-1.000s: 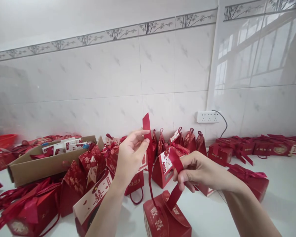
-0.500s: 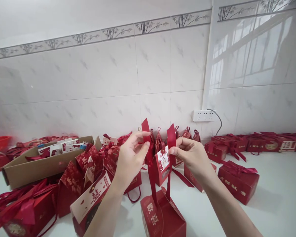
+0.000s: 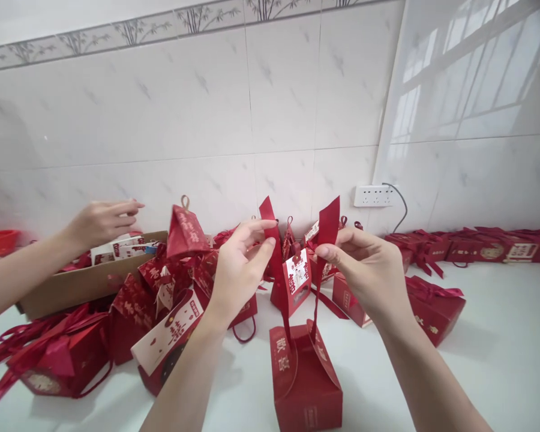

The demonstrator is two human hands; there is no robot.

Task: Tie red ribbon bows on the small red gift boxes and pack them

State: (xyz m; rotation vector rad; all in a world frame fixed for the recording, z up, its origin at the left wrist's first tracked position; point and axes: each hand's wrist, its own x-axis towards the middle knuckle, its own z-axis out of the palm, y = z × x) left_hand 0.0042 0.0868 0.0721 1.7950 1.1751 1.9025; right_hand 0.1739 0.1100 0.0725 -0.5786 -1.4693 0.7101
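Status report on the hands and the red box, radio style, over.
Left hand pinches left ribbon end, right hand pinches right ribbon end. Red box upright on counter below. Another person's hand far left, apart.

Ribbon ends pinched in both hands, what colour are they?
Plain red ribbon; the head view shows it.

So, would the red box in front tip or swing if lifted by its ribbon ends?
Probably swing: the ribbon looks thin and bends between the red box and the left hand and right hand. The box seems light card, so may tilt.
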